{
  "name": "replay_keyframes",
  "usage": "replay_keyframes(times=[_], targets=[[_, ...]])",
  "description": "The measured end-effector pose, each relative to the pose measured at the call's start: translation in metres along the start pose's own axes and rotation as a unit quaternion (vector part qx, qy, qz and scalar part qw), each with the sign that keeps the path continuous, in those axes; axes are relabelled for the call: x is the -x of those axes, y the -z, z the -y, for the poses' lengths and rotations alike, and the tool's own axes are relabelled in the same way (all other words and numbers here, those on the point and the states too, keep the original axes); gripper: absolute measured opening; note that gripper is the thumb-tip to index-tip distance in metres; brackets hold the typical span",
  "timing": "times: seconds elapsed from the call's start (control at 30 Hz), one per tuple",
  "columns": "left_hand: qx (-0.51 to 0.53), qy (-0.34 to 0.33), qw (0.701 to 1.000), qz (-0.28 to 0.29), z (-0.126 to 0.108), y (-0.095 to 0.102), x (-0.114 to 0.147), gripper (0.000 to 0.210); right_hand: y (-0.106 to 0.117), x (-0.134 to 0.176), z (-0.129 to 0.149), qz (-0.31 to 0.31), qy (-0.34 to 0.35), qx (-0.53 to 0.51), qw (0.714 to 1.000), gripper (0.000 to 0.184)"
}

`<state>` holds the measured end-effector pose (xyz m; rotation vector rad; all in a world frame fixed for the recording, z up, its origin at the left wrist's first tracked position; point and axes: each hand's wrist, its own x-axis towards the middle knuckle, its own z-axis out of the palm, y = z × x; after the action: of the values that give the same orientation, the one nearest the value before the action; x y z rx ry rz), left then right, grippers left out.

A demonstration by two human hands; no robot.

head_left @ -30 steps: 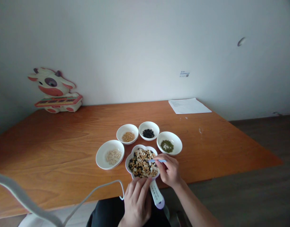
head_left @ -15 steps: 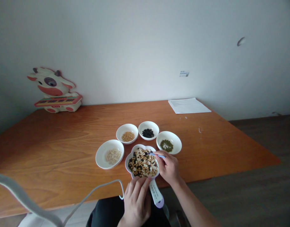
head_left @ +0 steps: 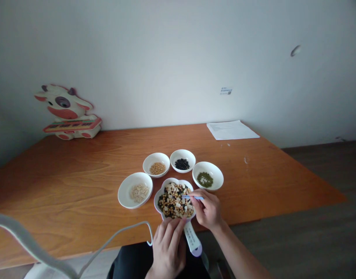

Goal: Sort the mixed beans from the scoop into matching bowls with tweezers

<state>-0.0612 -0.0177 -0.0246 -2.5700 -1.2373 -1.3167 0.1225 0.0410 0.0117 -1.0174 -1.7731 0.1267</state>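
Note:
A flower-shaped white dish with a lilac edge and a handle (head_left: 192,237) sits at the table's front edge, full of mixed beans and pale seed pieces. My left hand (head_left: 169,242) grips its near rim, fingers bent over the edge and thumb hidden. Pinched in my right hand (head_left: 209,207) are slim blue-purple tweezers (head_left: 198,198), their tips among the beans on the dish's right side. Around the dish stand white bowls: one with pale seed pieces (head_left: 121,193), one with yellow soybeans (head_left: 147,162), one with black beans (head_left: 174,155) and one with green mung beans (head_left: 218,178).
A cow-shaped toy keyboard (head_left: 71,120) stands at the table's back left against the wall. White paper sheets (head_left: 233,130) lie at the back right. A white cable (head_left: 116,232) curves up at the front left, over the wooden table (head_left: 79,186).
The tweezers' tips have moved slightly toward me within the dish, with my right hand a little lower. My left hand keeps its place on the rim.

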Motion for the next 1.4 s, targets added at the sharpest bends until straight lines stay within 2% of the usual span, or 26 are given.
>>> replay_keyframes(times=[0.13, 0.77, 1.27, 1.4], targets=[[0.0, -0.002, 1.0, -0.001, -0.0002, 0.0004, 0.0006, 0.047, -0.0015, 0.0014, -0.0023, -0.008, -0.022, 0.021, 1.0, 0.015], [0.004, -0.001, 1.0, -0.003, -0.0007, 0.0009, 0.0003, 0.047, -0.0053, 0.0031, -0.0073, -0.005, -0.01, 0.034, 0.999, 0.019], [0.008, -0.002, 1.0, -0.003, 0.0006, -0.0007, 0.0008, 0.046, -0.0035, 0.0018, -0.0039, -0.001, 0.002, 0.009, 1.0, 0.019], [0.006, -0.002, 1.0, -0.005, 0.0009, -0.0014, 0.0012, 0.046, -0.0027, 0.0019, -0.0035, -0.017, 0.0, -0.003, 1.0, 0.02]])
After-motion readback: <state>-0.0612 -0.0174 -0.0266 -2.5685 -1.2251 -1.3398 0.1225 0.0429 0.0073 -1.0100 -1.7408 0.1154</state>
